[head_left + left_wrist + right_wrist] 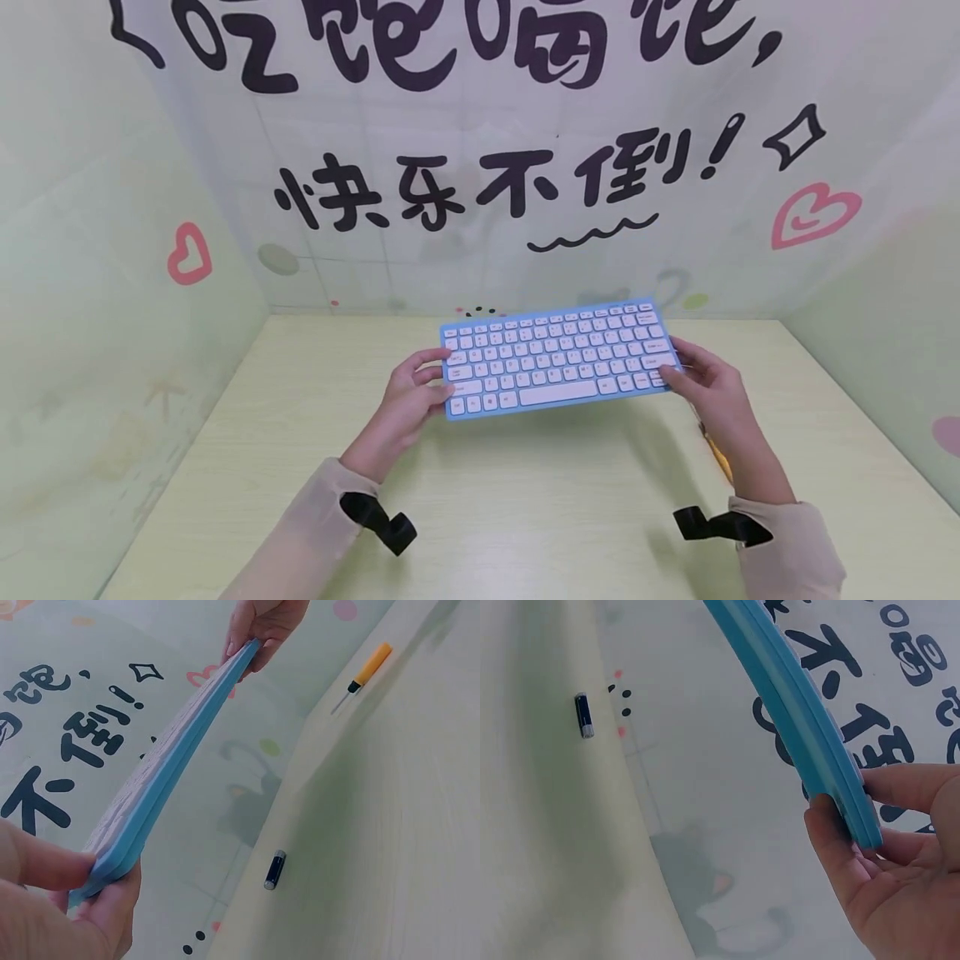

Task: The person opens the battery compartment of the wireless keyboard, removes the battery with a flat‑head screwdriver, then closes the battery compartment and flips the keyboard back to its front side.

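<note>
A blue keyboard [558,357] with white keys is held up above the table, tilted so its keys face the head view. My left hand [407,398] pinches its left end, thumb on the keys side and fingers behind. At the opposite end my right hand [716,400] grips the lower right corner the same way. The left wrist view catches the keyboard's blue edge [176,761] from the side. Part of its underside [787,697] shows in the right wrist view.
On the table [495,517] lies a screwdriver [370,667] with an orange handle, partly hidden by the right arm in the head view. A small dark cylinder with silver ends [275,870], like a battery, lies near the back edge. A printed cloth wall [450,275] stands behind.
</note>
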`<state>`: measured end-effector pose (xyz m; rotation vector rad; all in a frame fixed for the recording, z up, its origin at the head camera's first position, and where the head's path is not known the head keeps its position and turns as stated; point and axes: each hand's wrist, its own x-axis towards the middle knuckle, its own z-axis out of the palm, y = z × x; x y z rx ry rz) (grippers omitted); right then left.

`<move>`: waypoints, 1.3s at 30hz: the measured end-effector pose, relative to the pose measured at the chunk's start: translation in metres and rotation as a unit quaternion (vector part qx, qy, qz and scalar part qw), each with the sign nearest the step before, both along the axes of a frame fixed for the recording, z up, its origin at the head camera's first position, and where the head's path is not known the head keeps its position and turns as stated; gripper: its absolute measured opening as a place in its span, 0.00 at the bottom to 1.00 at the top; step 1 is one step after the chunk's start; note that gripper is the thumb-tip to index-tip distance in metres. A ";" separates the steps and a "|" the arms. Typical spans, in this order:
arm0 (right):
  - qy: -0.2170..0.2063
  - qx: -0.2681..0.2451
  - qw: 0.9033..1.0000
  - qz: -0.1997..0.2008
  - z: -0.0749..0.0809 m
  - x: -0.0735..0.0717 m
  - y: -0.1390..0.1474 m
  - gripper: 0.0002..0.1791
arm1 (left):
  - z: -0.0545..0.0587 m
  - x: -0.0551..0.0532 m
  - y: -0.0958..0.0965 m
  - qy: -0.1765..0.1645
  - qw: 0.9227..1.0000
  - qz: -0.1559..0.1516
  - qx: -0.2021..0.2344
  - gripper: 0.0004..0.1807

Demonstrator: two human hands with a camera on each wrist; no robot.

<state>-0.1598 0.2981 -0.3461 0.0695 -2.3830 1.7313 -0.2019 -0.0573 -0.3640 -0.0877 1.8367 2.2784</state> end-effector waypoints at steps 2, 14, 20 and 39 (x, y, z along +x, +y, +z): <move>-0.024 0.052 0.998 0.005 0.001 -0.001 0.003 0.33 | -0.001 0.000 -0.001 0.000 1.000 -0.011 -0.002 0.26; -0.151 0.115 0.981 0.036 -0.008 -0.014 0.020 0.38 | -0.015 -0.001 -0.002 -0.006 0.993 -0.099 -0.063 0.26; -0.197 0.116 0.973 0.033 -0.017 -0.015 0.027 0.40 | -0.023 -0.002 0.000 0.001 0.986 -0.123 -0.108 0.24; -0.247 0.167 0.954 0.040 -0.048 -0.005 0.042 0.38 | -0.049 0.006 0.020 0.005 0.975 -0.143 -0.172 0.24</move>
